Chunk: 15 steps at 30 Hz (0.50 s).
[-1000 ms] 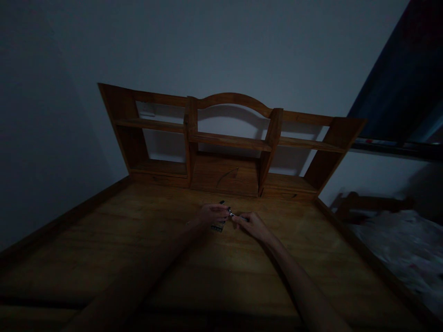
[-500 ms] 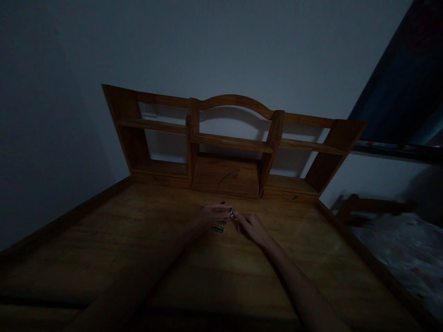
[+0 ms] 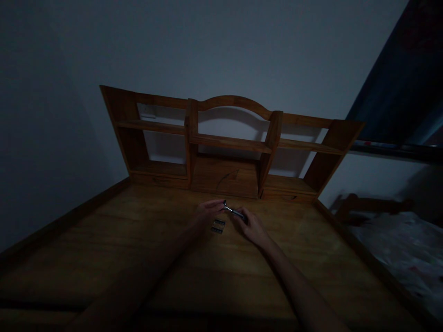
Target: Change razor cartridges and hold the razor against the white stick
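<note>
Two-handed work on a slim, razor-like tool (image 3: 234,212) above the wooden desk (image 3: 277,263): grasping its handle in the right hand (image 3: 254,226), meeting its head (image 3: 224,203) with fingertips of the left hand (image 3: 208,212), impossible to tell whether pinching. Probably adjusting that head, beyond the small dark case (image 3: 218,226). Needed next, likely: steady handle, precise fingertip pressure.

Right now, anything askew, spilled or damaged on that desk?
Nothing stands out, though it's dim. The right hand holds a slim-handled tool, its head at the fingertips of the left hand; a small dark-banded item lies on the desk nearby. No spill or breakage shows.
</note>
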{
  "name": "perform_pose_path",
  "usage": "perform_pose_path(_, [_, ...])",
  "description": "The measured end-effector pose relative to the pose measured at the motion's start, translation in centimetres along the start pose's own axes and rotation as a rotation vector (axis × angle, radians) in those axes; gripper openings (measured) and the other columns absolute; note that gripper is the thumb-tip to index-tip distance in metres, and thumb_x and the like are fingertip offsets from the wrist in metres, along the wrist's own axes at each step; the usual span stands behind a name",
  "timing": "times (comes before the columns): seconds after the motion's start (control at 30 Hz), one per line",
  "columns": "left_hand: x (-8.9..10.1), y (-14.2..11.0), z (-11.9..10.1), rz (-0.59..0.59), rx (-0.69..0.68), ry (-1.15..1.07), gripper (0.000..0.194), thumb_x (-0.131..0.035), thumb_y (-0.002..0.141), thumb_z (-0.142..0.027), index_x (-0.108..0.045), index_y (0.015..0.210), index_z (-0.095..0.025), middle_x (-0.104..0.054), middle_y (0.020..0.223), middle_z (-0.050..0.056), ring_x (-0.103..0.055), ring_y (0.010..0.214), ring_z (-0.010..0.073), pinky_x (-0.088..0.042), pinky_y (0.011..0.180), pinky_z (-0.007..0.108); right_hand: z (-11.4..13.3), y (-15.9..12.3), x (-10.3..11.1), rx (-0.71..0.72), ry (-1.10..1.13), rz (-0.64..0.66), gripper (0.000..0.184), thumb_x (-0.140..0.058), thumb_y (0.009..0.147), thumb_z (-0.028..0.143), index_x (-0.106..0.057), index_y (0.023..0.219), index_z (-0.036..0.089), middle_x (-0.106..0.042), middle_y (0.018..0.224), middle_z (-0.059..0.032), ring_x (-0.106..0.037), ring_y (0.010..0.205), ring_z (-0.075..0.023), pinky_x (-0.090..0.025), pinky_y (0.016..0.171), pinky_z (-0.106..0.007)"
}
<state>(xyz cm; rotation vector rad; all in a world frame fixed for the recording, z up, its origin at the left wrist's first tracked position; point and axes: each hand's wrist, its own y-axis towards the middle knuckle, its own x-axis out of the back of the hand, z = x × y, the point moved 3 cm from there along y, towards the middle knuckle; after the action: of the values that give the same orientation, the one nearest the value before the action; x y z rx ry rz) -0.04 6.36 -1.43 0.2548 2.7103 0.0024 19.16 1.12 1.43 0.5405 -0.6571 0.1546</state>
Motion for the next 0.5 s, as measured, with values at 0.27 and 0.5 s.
perform_pose_path(0.27, [0.01, -0.10, -0.54, 0.065, -0.022, -0.026, 0.030, -0.072, 0.078, -0.035, -0.069, 0.101, -0.017, -0.070, 0.113, 0.011, -0.064, 0.107, 0.0228, -0.047, 0.099, 0.034, -0.02, 0.04, 0.85, -0.024, -0.006, -0.077, 0.032, -0.037, 0.098, 0.043, -0.057, 0.111, 0.022, -0.068, 0.100, -0.0059, -0.063, 0.089, -0.0212, -0.043, 0.076, -0.028])
perform_pose_path(0.5, [0.09, 0.00, -0.25, 0.041, 0.081, -0.025, 0.036, -0.067, 0.080, -0.046, -0.069, 0.094, -0.013, -0.072, 0.100, 0.016, -0.069, 0.096, 0.0244, -0.050, 0.093, 0.036, -0.25, 0.04, 0.55, -0.030, -0.019, -0.057, 0.035, -0.035, 0.098, 0.045, -0.058, 0.110, 0.023, -0.069, 0.096, -0.0054, -0.064, 0.087, -0.0212, -0.043, 0.077, -0.029])
